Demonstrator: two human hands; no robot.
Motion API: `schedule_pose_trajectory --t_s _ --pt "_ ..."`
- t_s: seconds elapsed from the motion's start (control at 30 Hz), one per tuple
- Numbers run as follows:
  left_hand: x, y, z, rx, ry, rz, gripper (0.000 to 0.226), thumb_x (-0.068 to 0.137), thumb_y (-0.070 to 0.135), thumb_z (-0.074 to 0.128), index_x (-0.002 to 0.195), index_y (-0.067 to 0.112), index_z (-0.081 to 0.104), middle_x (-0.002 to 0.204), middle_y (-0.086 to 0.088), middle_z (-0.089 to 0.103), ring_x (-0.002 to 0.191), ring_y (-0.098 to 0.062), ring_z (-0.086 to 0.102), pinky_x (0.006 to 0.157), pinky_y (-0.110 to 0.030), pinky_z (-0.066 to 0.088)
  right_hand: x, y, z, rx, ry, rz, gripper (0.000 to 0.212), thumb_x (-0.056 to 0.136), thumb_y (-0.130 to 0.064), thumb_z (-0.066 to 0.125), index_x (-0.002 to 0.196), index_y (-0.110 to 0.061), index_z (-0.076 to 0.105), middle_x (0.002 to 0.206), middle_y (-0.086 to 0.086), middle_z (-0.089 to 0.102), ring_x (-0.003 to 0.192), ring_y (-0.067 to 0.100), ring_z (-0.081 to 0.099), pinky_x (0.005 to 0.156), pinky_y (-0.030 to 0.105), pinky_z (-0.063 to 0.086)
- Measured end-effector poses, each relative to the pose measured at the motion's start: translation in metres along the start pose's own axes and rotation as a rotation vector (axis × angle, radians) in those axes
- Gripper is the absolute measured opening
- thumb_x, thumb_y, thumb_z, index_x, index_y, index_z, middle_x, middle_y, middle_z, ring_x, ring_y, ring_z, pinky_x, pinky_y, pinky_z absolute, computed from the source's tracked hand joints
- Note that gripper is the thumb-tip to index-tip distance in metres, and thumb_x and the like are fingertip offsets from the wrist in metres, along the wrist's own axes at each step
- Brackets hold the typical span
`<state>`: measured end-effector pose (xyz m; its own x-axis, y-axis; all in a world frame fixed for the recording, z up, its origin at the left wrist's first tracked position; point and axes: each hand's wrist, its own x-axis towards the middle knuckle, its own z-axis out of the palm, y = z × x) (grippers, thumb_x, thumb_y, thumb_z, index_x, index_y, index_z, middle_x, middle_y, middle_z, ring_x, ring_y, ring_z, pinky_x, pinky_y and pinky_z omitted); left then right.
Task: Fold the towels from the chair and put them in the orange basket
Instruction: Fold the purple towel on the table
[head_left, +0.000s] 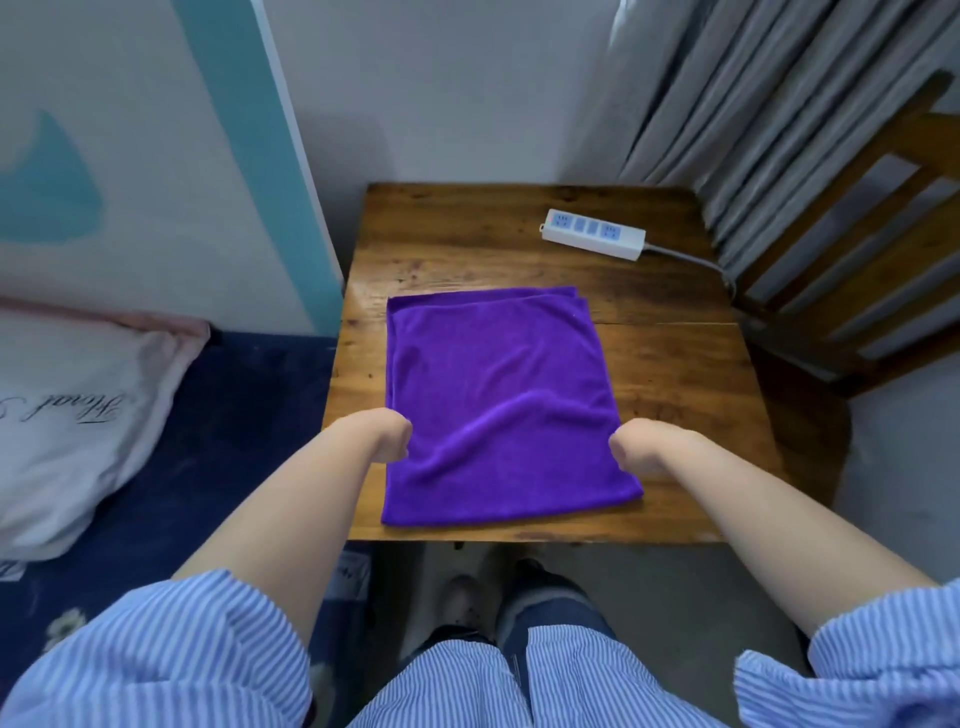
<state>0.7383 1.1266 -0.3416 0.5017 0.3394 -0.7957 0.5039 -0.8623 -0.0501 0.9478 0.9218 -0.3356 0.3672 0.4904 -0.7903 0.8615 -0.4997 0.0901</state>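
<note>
A folded purple towel lies flat on the wooden bench, and the left hand and right hand each grip one of its side edges near the front, fingers curled into the cloth.

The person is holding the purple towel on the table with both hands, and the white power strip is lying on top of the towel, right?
Not quite. In the head view the white power strip lies on the bare table, apart from the purple towel. The left hand and right hand do hold the towel.
</note>
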Motion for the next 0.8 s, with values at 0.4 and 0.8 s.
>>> schedule_pose_trajectory --t_s 0.4,0.8 --pt "0.045 -0.010 -0.079 -0.042 0.321 0.038 0.020 0.090 0.004 0.041 0.101 0.007 0.058 0.099 -0.010 0.061 0.082 -0.024 0.053 0.071 -0.034 0.047 0.054 0.008 -0.082 0.186 0.208 -0.042 0.025 0.091 -0.011 0.042 0.107 -0.007 0.061 0.114 0.013 0.061 0.104 0.028 0.058 0.080 0.031 0.046" --pt "0.140 -0.029 -0.126 -0.048 0.336 -0.137 0.030 0.094 0.012 0.037 0.123 0.009 0.047 0.127 -0.010 0.050 0.121 -0.027 0.045 0.093 -0.035 0.043 0.162 0.031 -0.143 0.151 0.346 -0.066 0.028 0.092 -0.012 0.036 0.110 -0.009 0.058 0.119 0.011 0.057 0.112 0.028 0.050 0.091 0.035 0.043"
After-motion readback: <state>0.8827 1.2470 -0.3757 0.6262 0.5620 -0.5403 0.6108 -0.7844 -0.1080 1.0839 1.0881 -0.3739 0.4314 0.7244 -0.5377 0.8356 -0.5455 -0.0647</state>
